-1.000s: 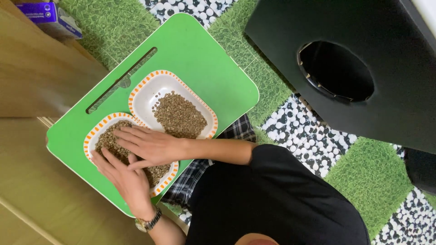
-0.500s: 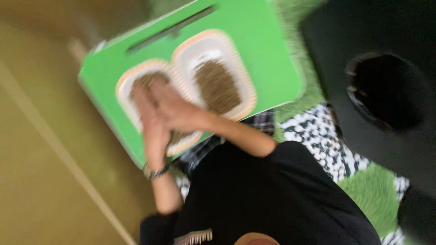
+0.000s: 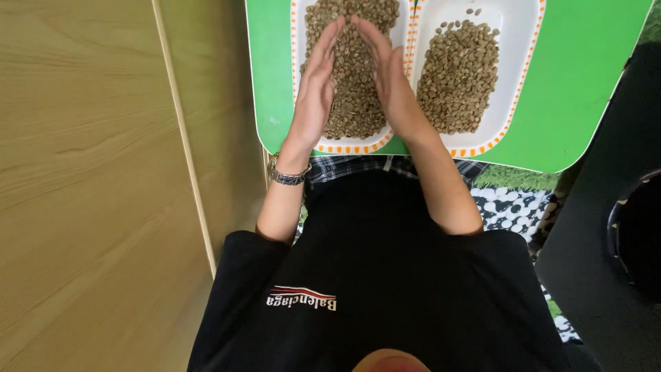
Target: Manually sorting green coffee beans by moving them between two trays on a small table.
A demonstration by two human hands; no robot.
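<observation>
Below, left hand, right hand, cupping beans, left white dish, green tray

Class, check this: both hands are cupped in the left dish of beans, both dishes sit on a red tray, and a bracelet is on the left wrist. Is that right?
Not quite. The head view shows the tray is green, not red. The left hand and right hand are cupped in the left dish of beans, beside the right dish, with the bracelet on the left wrist.
</observation>
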